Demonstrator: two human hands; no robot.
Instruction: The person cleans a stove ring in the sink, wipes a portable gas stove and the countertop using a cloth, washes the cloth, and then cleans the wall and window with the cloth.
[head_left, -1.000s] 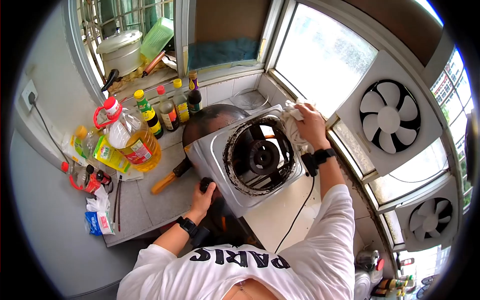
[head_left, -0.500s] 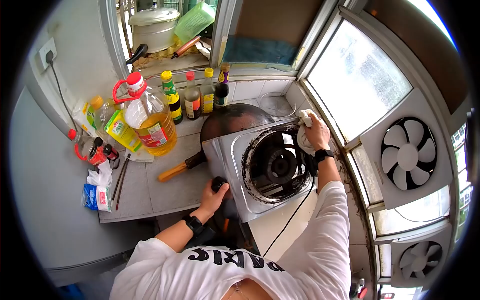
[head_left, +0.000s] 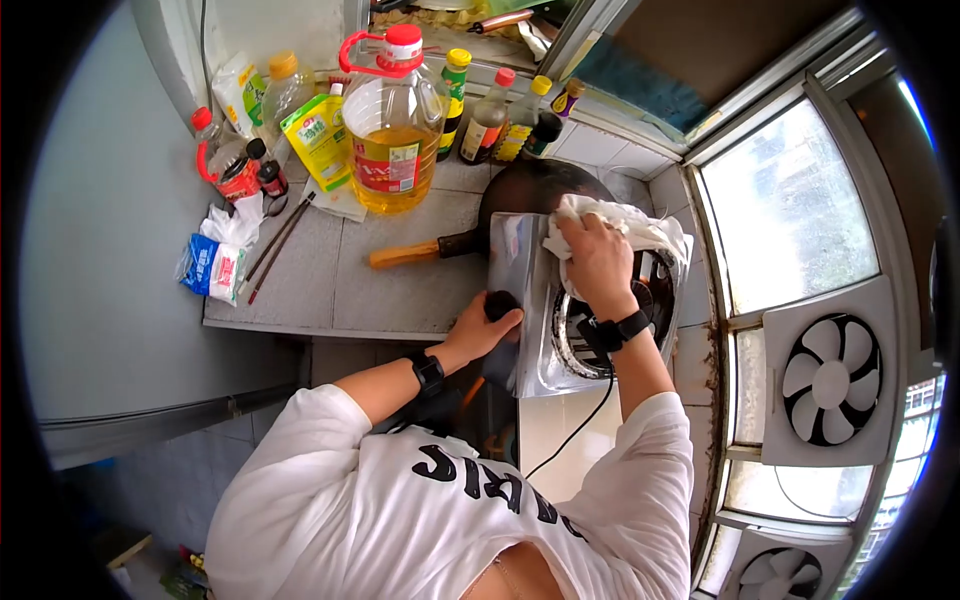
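Best to press the cloth (head_left: 650, 235) flat on the stove (head_left: 541, 372), near the wok (head_left: 530, 188), and follow the metal rim around the dark burner ring (head_left: 562, 338). Should brace the front side against sliding and mind the cable (head_left: 580, 432) at the right wrist. Grasping bunched cloth with right hand (head_left: 600, 262), palm down, forearm stretched forward over the top. Resting left hand (head_left: 480, 332) against the black knob (head_left: 501, 305), elbow bent; fingers partly hidden, cannot tell if clenched on it.
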